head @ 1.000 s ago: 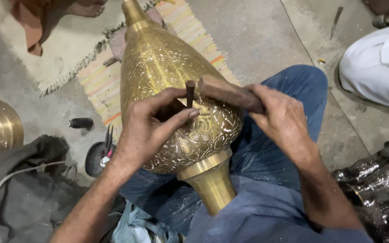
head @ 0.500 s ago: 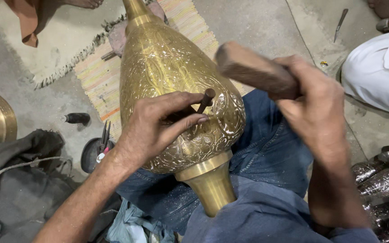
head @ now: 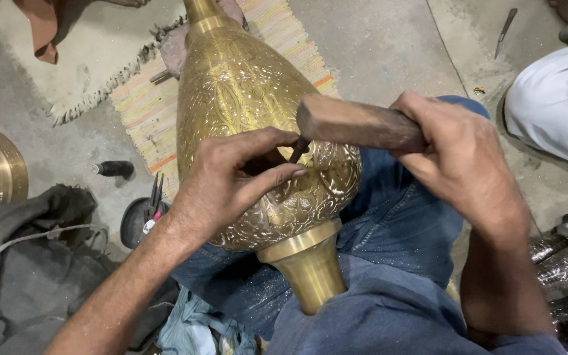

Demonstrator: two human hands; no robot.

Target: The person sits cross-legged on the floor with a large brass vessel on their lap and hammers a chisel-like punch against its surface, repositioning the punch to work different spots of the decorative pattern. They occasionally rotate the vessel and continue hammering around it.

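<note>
Presently a thin punch point(head: 298, 148) is pinched between the left hand point(head: 231, 181) fingers, tip on the engraved brass vase point(head: 251, 131) lying beneath that hand. A wooden mallet point(head: 356, 123) is clamped in the right hand point(head: 458, 161), its end touching the punch head. Strikes are best kept light and square, with the punch held steady.

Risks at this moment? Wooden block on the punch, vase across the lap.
1. Left hand fingers pinch the thin punch right under the wooden block; a glancing hit could strike them.
2. The punch leans; it might skid and scar the engraved brass vase.
3. The vase lies on the lap and could roll.
</note>
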